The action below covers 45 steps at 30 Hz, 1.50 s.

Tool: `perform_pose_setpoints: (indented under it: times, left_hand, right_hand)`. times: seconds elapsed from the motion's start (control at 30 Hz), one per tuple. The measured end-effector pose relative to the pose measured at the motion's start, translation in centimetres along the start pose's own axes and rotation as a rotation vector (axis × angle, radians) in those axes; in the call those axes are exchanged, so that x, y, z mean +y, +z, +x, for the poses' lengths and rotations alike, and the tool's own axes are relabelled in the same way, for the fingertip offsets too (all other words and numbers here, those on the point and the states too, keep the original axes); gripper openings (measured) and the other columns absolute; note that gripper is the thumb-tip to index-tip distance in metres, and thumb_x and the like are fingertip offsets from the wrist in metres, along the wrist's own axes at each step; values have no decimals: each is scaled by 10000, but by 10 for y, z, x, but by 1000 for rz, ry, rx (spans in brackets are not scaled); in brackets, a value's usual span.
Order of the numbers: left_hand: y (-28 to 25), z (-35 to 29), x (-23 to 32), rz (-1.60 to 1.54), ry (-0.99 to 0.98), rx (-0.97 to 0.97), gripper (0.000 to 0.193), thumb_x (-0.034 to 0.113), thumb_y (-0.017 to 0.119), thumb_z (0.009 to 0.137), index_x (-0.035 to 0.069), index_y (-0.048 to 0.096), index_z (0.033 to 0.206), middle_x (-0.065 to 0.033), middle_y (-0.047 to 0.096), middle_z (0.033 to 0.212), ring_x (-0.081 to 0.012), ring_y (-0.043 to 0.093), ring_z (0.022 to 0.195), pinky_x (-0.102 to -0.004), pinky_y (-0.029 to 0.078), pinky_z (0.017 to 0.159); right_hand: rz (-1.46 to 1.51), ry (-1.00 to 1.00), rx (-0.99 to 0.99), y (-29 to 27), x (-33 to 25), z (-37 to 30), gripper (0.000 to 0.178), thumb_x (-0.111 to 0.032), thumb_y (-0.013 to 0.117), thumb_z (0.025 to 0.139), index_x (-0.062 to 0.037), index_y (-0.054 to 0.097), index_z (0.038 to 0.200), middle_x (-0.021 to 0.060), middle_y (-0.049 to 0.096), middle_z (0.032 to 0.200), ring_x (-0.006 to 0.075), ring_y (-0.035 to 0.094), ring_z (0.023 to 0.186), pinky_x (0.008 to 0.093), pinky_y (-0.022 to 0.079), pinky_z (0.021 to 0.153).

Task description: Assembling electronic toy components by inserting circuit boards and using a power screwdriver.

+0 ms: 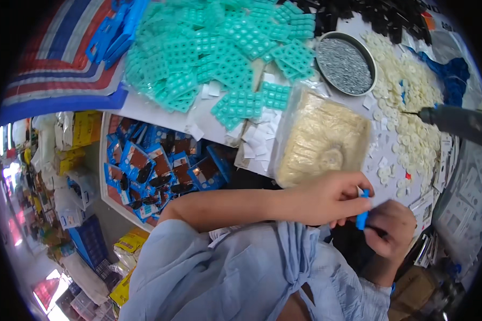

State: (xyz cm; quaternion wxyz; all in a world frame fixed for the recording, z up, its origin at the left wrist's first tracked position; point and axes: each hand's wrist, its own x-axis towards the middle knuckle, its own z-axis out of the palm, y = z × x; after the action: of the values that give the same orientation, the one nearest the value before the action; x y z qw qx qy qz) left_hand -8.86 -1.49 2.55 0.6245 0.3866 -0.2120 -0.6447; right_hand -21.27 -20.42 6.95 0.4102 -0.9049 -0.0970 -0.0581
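Blue piece: the small bright blue piece [362, 216] is upright between the two hands, in front of the shirt [230, 267], near the table's edge
Left hand: the left hand [343, 203] pinches the blue piece, thumb across it and fingers behind
Right hand: the right hand [392, 227] is half curled just beside the piece's lower end; a dark bit shows by its fingers; whether it grips anything, I cannot tell
Slab: a cream slab [326, 134] in clear wrap lies just beyond the left hand
Tin: a round tin [374, 67] of grey metal bits [343, 63] stands behind the slab; cream discs [409, 142] spread to its right; teal trays [198, 48] heap to its left
Tool: a dark tool [458, 120] points its thin tip over the discs
Bin: a bin [104, 160] of blue packs [160, 166] sits below the table [150, 115]
Drop risk: a loosened pinch could let the piece fall into the dark gap below the hands, where it would be hard to find
Spill risk: a sleeve or wrist catching the tin could scatter the metal bits among the discs; the heaped trays could slide over the table edge into the bin if nudged
Snag risk: a careless reach rightward could meet the tool's tip
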Motion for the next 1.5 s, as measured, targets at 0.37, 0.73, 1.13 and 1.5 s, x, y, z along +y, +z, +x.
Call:
perform_pose_setpoints:
  times: [0.37, 0.73, 1.13, 1.5]
  left_hand:
    - [-11, -25, -27, 520, 381, 474, 476, 0, 668, 849, -1, 424, 1258, -112, 602, 1076, -166, 640, 966, -286, 525, 813]
    - [-36, -31, -9, 1418, 582, 438, 355, 111, 728, 739, 29, 621, 1067, -112, 605, 1075, -278, 599, 885, -398, 485, 747]
    - [-32, -26, -13, 1823, 380, 273, 481, 300, 718, 732, 47, 652, 1135, -35, 556, 1230, -221, 489, 1121, -462, 334, 981]
    - [-30, -21, -6, 1852, 366, 176, 423, 279, 715, 731, 49, 651, 1081, -56, 559, 1205, -234, 486, 1166, -507, 280, 1036]
  right_hand:
    - [315, 337, 157, 40, 23, 40, 164, 1, 699, 782, 9, 663, 942, 84, 627, 793, 146, 637, 670, 252, 507, 601]
    - [-306, 205, 47, 53, 39, 66, 114, -85, 686, 743, -37, 590, 783, 100, 597, 703, 274, 617, 651, 372, 490, 551]
    - [-408, 268, 62, 63, 41, 63, 157, -74, 713, 696, -49, 567, 749, 87, 596, 682, 276, 608, 636, 377, 479, 543]
    - [-125, 301, 249, 24, 42, -2, 158, 6, 690, 742, -24, 666, 895, 81, 592, 698, 208, 572, 609, 294, 441, 552]
